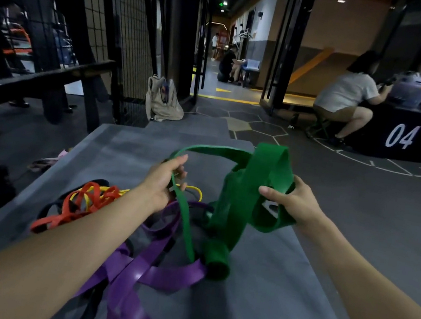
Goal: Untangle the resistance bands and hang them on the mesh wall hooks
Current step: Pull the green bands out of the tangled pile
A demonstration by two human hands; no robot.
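A wide green resistance band (241, 199) is lifted above a grey mat (279, 292). My left hand (165, 180) grips a narrow strand of it, and my right hand (291, 198) holds a wide fold of it. The green band's lower loops trail down into a tangle. A purple band (143, 272) lies twisted under my left forearm. Red (82, 205) and yellow (194, 189) bands and a black one (52, 206) are knotted together at the left of the mat. A black mesh wall (131, 24) stands at the far left.
A black bench (52, 75) stands left of the mat. A beige bag (163, 100) leans against the mesh. One person sits at a black box marked 04 (401, 136) on the right; others are down the corridor (226, 63).
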